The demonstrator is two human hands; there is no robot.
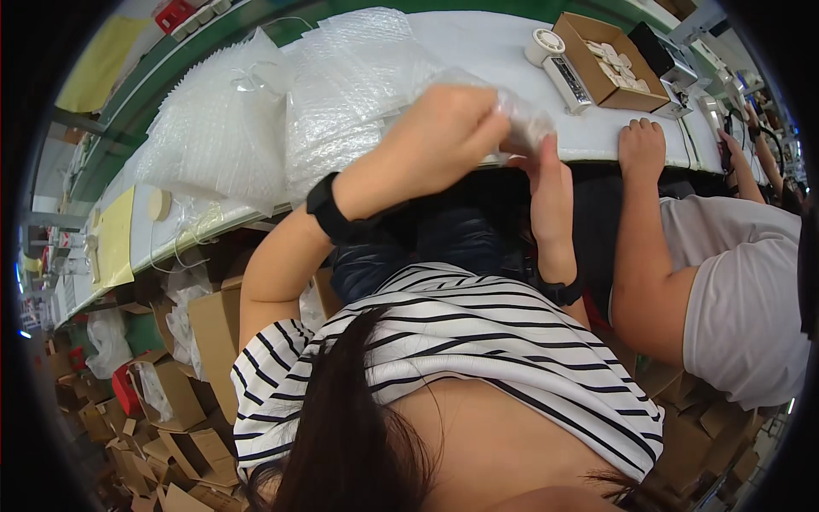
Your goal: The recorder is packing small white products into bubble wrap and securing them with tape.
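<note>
Nearest: black wristband (331, 209) on the L wrist, another dark band (559, 290) on the R wrist, both below the hands. L hand (448, 132) comes in palm-down w/ fingers curled and closed on a small, crumpled, see-through plastic packet (527, 119); R hand (548, 175) has thumb & fingers together on its near right end. Some R fingertips are hidden, so can't tell how firm that pinch is. Packet is up between the two hands, over the near edge of the long white worktable (495, 47); contents blurred, can't make them out.

Handling, my guess: v. light, soft film, gives under the fingers, a bit slippery b/c it's glossy. Whatever's inside may be stiffer, poss. fragile. Best hold: L around the body w/o squeezing, R pinching the end, so the film stays taut & doesn't slide.

Co-worker's bare hand (641, 145) rests at the table edge, just right of the R hand, not touching the packet.

Beyond, to the left: two fanned stacks of clear bubble-film pouches, left stack (217, 128) & right stack (350, 85); likely slick, apt to slip. Far right: white round-headed device (546, 44) by a narrow white-and-dark box (567, 84), then an open brown cardboard box (633, 100) w/ small white parts (616, 66) inside.
</note>
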